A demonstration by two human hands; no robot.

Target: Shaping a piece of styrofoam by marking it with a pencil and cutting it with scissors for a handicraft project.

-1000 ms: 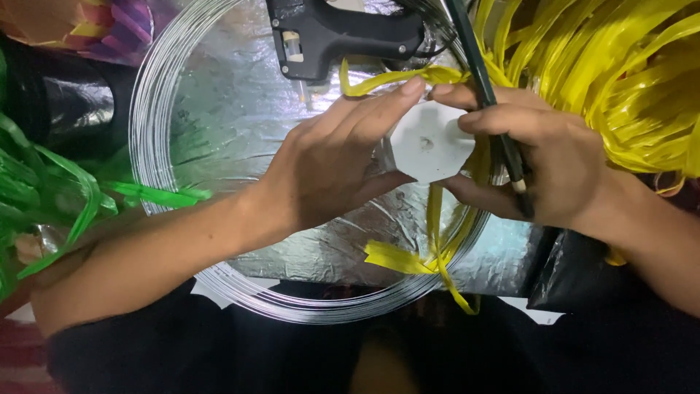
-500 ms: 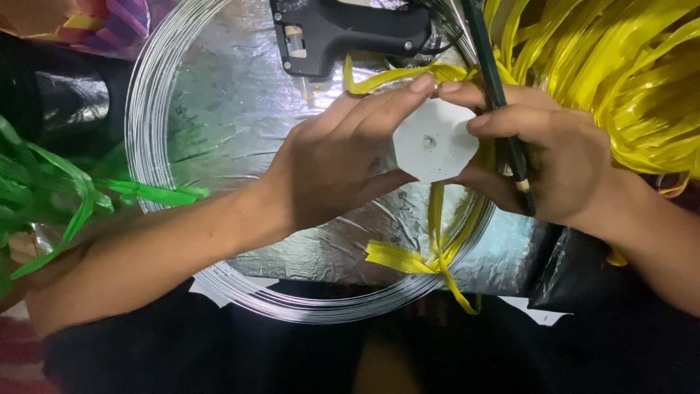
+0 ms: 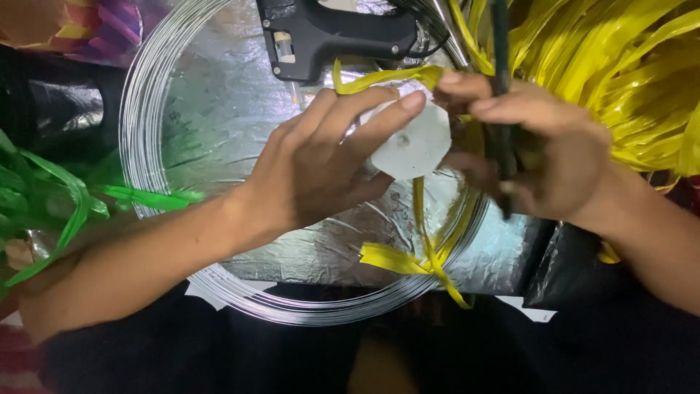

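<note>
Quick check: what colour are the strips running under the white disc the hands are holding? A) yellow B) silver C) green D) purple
A: yellow strips pass behind the white disc, pinched between the left hand and the right hand; the green strips lie off to the left, apart from the disc.

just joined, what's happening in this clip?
A person is doing craft work over a foil-covered surface ringed by a coil of silver wire. The left hand and right hand together hold a small white disc, with a yellow ribbon strip running behind it. The right hand also grips a thin dark stick. A black glue gun lies above, a heap of yellow ribbon at right, green ribbon at left.
</note>
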